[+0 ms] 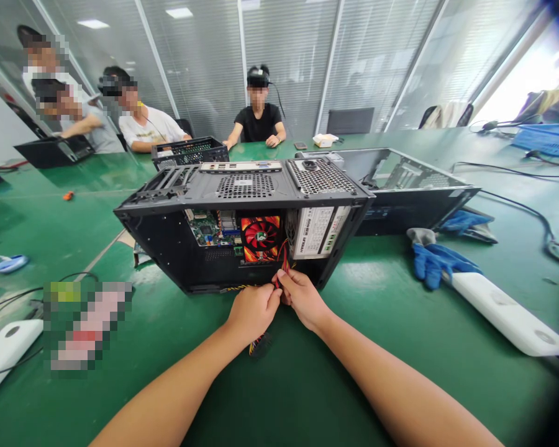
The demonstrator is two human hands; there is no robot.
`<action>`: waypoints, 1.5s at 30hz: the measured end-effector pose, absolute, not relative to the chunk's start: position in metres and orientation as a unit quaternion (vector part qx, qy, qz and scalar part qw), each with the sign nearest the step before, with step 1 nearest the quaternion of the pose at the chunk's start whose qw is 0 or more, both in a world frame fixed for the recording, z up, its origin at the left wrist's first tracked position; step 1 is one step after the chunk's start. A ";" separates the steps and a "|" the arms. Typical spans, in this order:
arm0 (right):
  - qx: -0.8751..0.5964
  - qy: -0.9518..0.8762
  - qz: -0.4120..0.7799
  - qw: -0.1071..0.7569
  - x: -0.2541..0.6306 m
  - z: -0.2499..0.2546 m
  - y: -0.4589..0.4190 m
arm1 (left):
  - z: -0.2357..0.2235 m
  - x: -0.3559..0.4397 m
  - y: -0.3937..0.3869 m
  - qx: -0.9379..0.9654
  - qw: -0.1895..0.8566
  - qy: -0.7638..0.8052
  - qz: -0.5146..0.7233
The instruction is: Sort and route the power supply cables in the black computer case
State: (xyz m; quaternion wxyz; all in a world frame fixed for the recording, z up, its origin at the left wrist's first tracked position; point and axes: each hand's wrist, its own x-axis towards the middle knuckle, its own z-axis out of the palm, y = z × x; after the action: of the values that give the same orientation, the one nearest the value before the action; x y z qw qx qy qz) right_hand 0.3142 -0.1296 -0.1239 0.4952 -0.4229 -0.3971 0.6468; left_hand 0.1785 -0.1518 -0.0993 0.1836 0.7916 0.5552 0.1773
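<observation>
A black computer case [168, 230] lies in front of me with its side open toward me. Inside it show a circuit board [207, 228], a red fan [259, 236] and a power supply [314, 233] with a white label. Red, black and yellow cables [285, 254] come down from beside the power supply. My left hand [256, 307] and my right hand [299, 295] meet at the case's near edge, both with fingers closed on these cables. The exact grip is partly hidden by the fingers. Below my left hand hangs a bundled cable end [259, 343].
Behind the case to the right lies another open case [405, 205]. Blue gloves [440, 264] and a white power strip [507, 310] lie at right. Another white strip [9, 354] is at left. Several people sit across the green table [372, 397].
</observation>
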 end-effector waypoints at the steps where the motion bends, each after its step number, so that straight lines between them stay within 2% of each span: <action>1: -0.424 -0.396 0.647 0.495 0.314 -0.124 -0.129 | -0.099 0.179 -0.152 0.797 0.159 0.562 0.157; 4: -0.425 -0.393 0.650 0.493 0.313 -0.124 -0.129 | -0.097 0.179 -0.153 0.803 0.114 0.572 0.120; 6: -0.425 -0.391 0.652 0.492 0.313 -0.123 -0.129 | -0.097 0.179 -0.153 0.803 0.125 0.567 0.133; 8: -0.423 -0.391 0.654 0.490 0.314 -0.123 -0.129 | -0.099 0.179 -0.151 0.794 0.191 0.551 0.171; 12: -0.400 -0.397 0.673 0.479 0.319 -0.120 -0.128 | -0.104 0.178 -0.146 0.714 0.408 0.522 0.226; 14: -0.391 -0.397 0.683 0.472 0.321 -0.117 -0.128 | -0.106 0.178 -0.145 0.669 0.481 0.516 0.232; 20: -0.400 -0.405 0.671 0.475 0.322 -0.115 -0.126 | -0.103 0.180 -0.144 0.612 0.556 0.502 0.252; 24: -0.413 -0.416 0.658 0.473 0.319 -0.121 -0.124 | -0.101 0.179 -0.144 0.657 0.498 0.512 0.241; 33: -0.440 -0.410 0.634 0.486 0.315 -0.123 -0.121 | -0.097 0.183 -0.151 0.771 0.200 0.571 0.197; 35: -0.440 -0.410 0.635 0.485 0.315 -0.123 -0.121 | -0.099 0.184 -0.151 0.768 0.195 0.574 0.207; 41: -0.441 -0.436 0.635 0.461 0.318 -0.119 -0.124 | -0.105 0.184 -0.144 0.606 0.518 0.513 0.319; 45: -0.438 -0.444 0.636 0.454 0.320 -0.115 -0.124 | -0.113 0.181 -0.136 0.514 0.625 0.467 0.355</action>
State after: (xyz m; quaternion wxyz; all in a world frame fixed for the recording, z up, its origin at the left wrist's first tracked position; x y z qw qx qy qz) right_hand 0.3200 -0.1242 -0.1154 0.4535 -0.4384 -0.4442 0.6362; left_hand 0.1813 -0.1356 -0.1130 0.6250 0.5145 0.4674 0.3552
